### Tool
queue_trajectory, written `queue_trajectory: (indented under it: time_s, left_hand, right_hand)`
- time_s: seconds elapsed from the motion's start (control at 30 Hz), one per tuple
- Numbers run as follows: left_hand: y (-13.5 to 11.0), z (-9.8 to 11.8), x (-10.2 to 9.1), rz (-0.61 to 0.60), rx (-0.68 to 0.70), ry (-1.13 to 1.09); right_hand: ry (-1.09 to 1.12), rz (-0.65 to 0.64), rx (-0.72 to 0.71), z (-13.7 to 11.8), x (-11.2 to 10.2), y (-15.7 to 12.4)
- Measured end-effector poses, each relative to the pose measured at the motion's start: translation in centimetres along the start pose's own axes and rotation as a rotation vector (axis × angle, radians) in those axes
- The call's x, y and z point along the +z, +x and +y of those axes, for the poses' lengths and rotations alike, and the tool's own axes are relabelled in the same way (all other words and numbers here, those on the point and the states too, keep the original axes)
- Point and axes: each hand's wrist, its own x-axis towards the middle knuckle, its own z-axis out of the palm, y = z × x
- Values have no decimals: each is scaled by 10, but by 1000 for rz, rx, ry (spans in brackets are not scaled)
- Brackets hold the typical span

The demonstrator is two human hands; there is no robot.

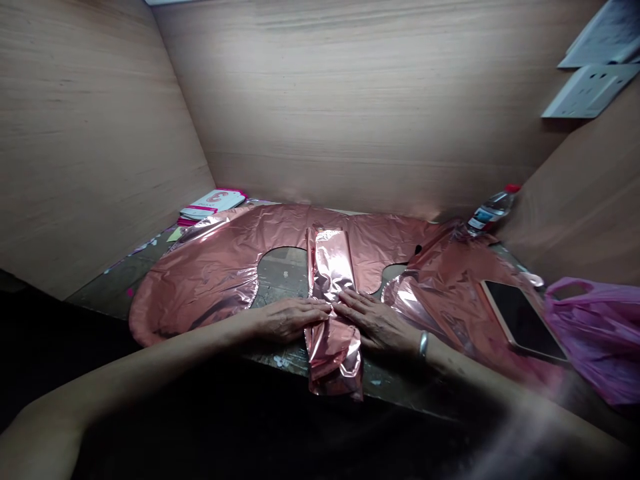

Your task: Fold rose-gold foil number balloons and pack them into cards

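Observation:
A large rose-gold foil balloon (215, 267) lies flat and deflated across the worktop. A folded strip of the same foil (331, 293) runs down its middle and hangs over the front edge. My left hand (285, 319) lies flat with fingers stretched out, pressing the strip from the left. My right hand (377, 323), with a bracelet at the wrist, presses it flat from the right. The fingertips of both hands nearly meet on the foil.
A phone (523, 319) rests on more foil (440, 293) at the right, beside a pink plastic bag (600, 333). A water bottle (493, 210) lies at the back right. Printed cards (213, 203) sit at the back left. Wooden walls enclose the worktop (115, 287).

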Motion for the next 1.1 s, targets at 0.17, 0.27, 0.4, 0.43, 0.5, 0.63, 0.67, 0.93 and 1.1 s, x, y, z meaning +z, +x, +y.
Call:
queue_trajectory:
  time_s: [0.17, 0.27, 0.4, 0.43, 0.5, 0.63, 0.67, 0.93, 1.1]
  left_hand:
    - [2, 0, -12, -33, -103, -111]
    - [5, -3, -11, -55, -132, -106]
    - [11, -2, -2, -4, -138, -92]
    - [12, -2, -1, 10, -146, -81]
    - [12, -2, 0, 30, -156, -71]
    - [13, -12, -18, 0, -176, -309]
    - [15, -16, -25, 24, -201, -396]
    - [47, -36, -12, 48, -355, -21]
    - [43, -38, 11, -60, -587, 179]
  right_hand:
    - [43, 93, -182, 0, -1, 5]
    - [6, 130, -184, -1, 2, 8]
    - [-51, 156, -166, -4, 5, 10]
    - [-57, 160, -162, -5, 5, 11]
    - [-59, 155, -148, -7, 5, 11]
    - [-59, 137, -149, -6, 5, 10]
    - [-62, 132, -154, -6, 5, 10]
    - [-5, 17, -142, -10, -1, 11]
    - [41, -39, -132, -9, -2, 11]
